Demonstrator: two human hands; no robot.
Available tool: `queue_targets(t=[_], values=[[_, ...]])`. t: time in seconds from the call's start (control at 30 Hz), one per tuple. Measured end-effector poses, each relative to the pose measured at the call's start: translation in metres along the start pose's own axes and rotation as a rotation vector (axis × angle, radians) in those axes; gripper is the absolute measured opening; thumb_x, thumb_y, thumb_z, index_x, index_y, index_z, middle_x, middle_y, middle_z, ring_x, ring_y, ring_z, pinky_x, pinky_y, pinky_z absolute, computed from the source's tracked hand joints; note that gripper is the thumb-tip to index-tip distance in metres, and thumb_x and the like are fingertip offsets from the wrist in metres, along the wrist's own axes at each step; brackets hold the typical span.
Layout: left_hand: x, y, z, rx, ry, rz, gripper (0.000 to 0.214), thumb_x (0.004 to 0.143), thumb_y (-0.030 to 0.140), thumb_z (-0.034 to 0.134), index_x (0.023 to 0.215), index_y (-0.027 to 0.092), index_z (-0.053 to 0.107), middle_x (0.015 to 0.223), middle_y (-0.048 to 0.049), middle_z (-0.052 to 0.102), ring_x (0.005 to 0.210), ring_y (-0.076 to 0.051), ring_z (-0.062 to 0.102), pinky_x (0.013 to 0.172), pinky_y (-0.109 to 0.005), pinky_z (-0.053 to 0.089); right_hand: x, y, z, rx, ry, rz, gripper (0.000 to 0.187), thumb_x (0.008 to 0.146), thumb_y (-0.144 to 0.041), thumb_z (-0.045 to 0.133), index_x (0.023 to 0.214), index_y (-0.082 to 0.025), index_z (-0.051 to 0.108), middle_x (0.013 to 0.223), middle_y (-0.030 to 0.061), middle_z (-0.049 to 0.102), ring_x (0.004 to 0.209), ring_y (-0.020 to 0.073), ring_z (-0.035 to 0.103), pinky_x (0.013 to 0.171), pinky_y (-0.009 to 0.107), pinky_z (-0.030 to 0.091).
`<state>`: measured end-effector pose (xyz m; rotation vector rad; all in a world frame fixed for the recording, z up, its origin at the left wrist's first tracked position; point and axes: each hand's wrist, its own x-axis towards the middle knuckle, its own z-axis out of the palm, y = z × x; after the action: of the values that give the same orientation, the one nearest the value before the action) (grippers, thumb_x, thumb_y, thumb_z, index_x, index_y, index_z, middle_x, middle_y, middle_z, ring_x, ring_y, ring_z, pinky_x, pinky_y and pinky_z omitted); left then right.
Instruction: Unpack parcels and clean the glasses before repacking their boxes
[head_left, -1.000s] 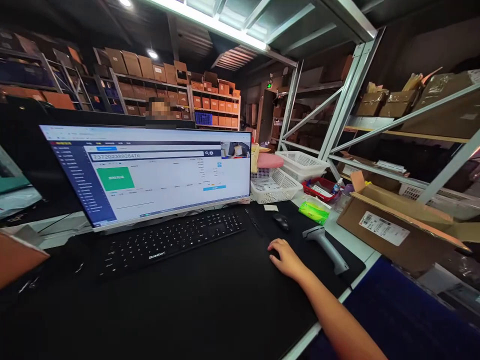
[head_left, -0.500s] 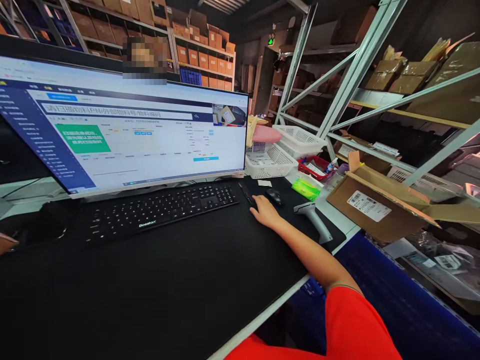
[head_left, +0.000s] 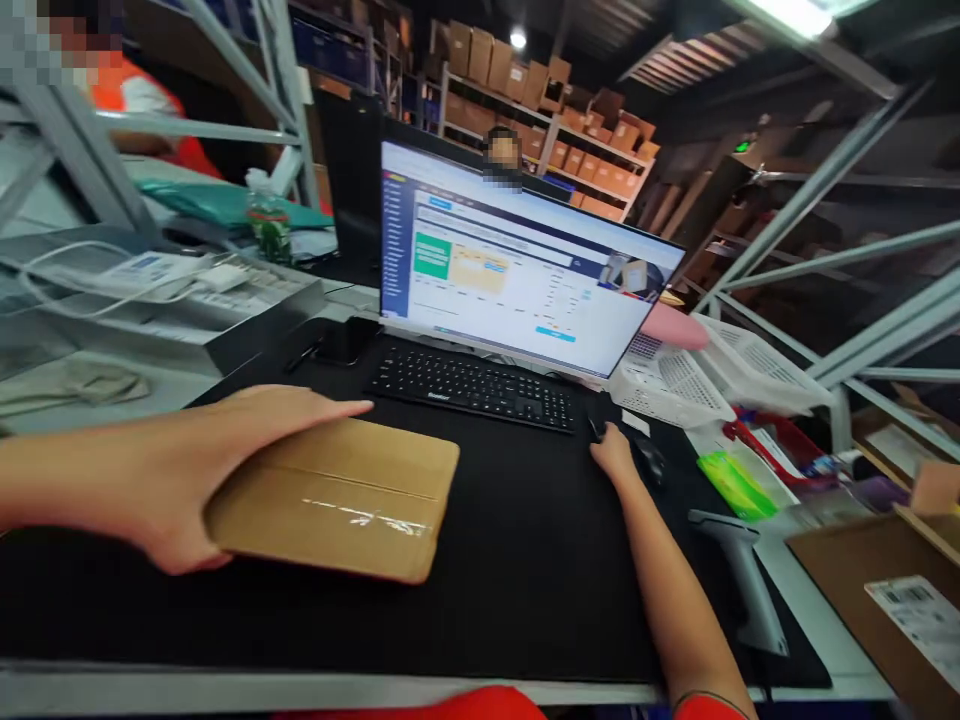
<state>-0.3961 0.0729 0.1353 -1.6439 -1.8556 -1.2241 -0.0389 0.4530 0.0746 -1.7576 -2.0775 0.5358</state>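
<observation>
My left hand [head_left: 225, 470] grips a flat brown cardboard box [head_left: 360, 500] by its left side, thumb below and fingers along the far edge. Shiny clear tape crosses the top of the box, which is over the black desk mat [head_left: 517, 570]. Farther right, the fingers of my right hand [head_left: 616, 455] are closed at a slim black pen-like object [head_left: 598, 425]; its exact kind is too small to tell. Just beside that hand lies a black mouse [head_left: 649, 462]. A black keyboard [head_left: 480, 390] sits beyond the box, below a lit monitor [head_left: 517, 250].
A grey barcode scanner [head_left: 742, 570] lies at the mat's right. White baskets [head_left: 675, 385], a green packet [head_left: 739, 485] and an open carton [head_left: 847, 570] stand beyond it. At left are a grey tray [head_left: 262, 320], a bottle [head_left: 268, 220] and a person in orange [head_left: 150, 105].
The view has swung left. My left hand has come in from the left edge with the cardboard box. My right hand remains by the slim black object, its fingers now closed at it.
</observation>
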Motion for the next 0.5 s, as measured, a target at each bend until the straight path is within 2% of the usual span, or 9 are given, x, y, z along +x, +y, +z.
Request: queue_targets(t=[0.07,0.13,0.2,0.27,0.3,0.37,0.43,0.5], values=[[-0.013,0.005,0.004,0.033,0.015,-0.028,0.053,0.096,0.056,0.071,0.132,0.017,0.071,0.136,-0.0150,0.074,0.130,-0.031,0.068,0.115,-0.058,0.057,-0.005,0.005,-0.009,0.032,-0.024,0.016,0.028,0.093,-0.024,0.079,0.118,-0.011,0.077,0.111,0.0136,0.078,0.111,0.0293,0.076,0.106,0.049,0.060],[-0.015,0.006,0.003,0.060,-0.008,-0.002,0.055,0.095,0.055,0.071,0.133,0.016,0.071,0.137,-0.0162,0.073,0.132,-0.031,0.067,0.115,-0.057,0.057,-0.013,0.006,-0.022,0.089,-0.034,0.021,0.022,0.085,-0.022,0.075,0.105,-0.012,0.079,0.091,0.0116,0.076,0.099,0.0298,0.077,0.097,0.045,0.062],[-0.010,0.000,-0.002,0.088,-0.107,0.148,0.052,0.098,0.054,0.067,0.135,0.018,0.070,0.139,-0.0147,0.073,0.130,-0.030,0.068,0.111,-0.055,0.060,-0.023,0.002,-0.037,0.178,-0.028,0.007,0.026,0.081,-0.024,0.069,0.103,-0.014,0.077,0.083,0.0084,0.072,0.089,0.0284,0.076,0.085,0.042,0.064],[-0.006,-0.008,-0.009,0.129,-0.206,0.398,0.044,0.104,0.051,0.059,0.135,0.021,0.072,0.137,-0.0111,0.075,0.123,-0.026,0.071,0.104,-0.048,0.064,-0.036,-0.012,-0.052,0.279,-0.020,-0.032,0.032,0.081,-0.031,0.065,0.108,-0.017,0.073,0.087,0.0063,0.070,0.085,0.0251,0.074,0.074,0.037,0.065],[-0.009,-0.011,-0.011,0.151,-0.227,0.528,0.041,0.106,0.048,0.057,0.134,0.022,0.072,0.133,-0.0092,0.076,0.117,-0.025,0.073,0.099,-0.043,0.065,-0.044,-0.023,-0.060,0.331,-0.029,-0.066,0.034,0.081,-0.035,0.065,0.110,-0.018,0.072,0.089,0.0059,0.070,0.082,0.0232,0.073,0.068,0.034,0.063],[-0.025,-0.012,-0.011,0.174,-0.087,0.605,0.026,0.103,0.037,0.070,0.121,0.019,0.076,0.113,-0.0063,0.080,0.101,-0.021,0.074,0.094,-0.035,0.064,-0.065,-0.054,-0.070,0.414,-0.106,-0.173,0.038,0.085,-0.045,0.068,0.111,-0.019,0.071,0.087,0.0045,0.069,0.072,0.0187,0.067,0.055,0.027,0.055],[-0.050,-0.006,-0.004,0.199,0.026,0.498,0.032,0.092,0.019,0.084,0.123,0.017,0.075,0.109,-0.0061,0.081,0.104,-0.022,0.075,0.105,-0.036,0.061,-0.091,-0.097,-0.074,0.451,-0.283,-0.342,0.044,0.091,-0.053,0.070,0.118,-0.018,0.073,0.083,0.0025,0.068,0.060,0.0139,0.058,0.048,0.023,0.044],[-0.073,0.002,0.006,0.208,0.070,0.390,0.043,0.089,0.013,0.086,0.129,0.015,0.073,0.113,-0.0092,0.079,0.111,-0.025,0.075,0.111,-0.039,0.059,-0.119,-0.149,-0.071,0.394,-0.468,-0.531,0.044,0.099,-0.051,0.066,0.128,-0.019,0.074,0.081,0.0009,0.070,0.056,0.0124,0.056,0.052,0.024,0.047]])
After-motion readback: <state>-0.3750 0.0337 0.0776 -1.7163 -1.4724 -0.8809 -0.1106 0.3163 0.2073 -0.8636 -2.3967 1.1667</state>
